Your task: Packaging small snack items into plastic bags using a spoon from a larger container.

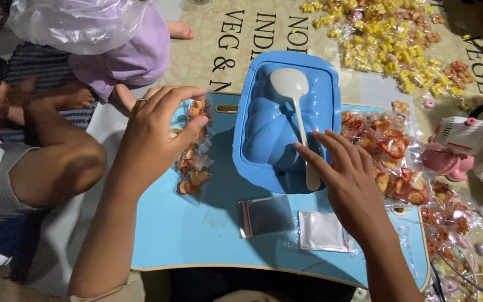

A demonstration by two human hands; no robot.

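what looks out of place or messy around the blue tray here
Nothing is spilled or broken. The white spoon lies in an empty blue container, and small snack packets are scattered loose over the mat beyond the blue tray.

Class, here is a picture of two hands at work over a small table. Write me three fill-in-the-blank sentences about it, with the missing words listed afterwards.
1. The white spoon lies in a container whose colour is ____.
2. The left hand touches a clear packet of snacks, and on one finger it wears a ____.
3. The right hand reaches for the spoon's ____.

Missing words: blue; ring; handle
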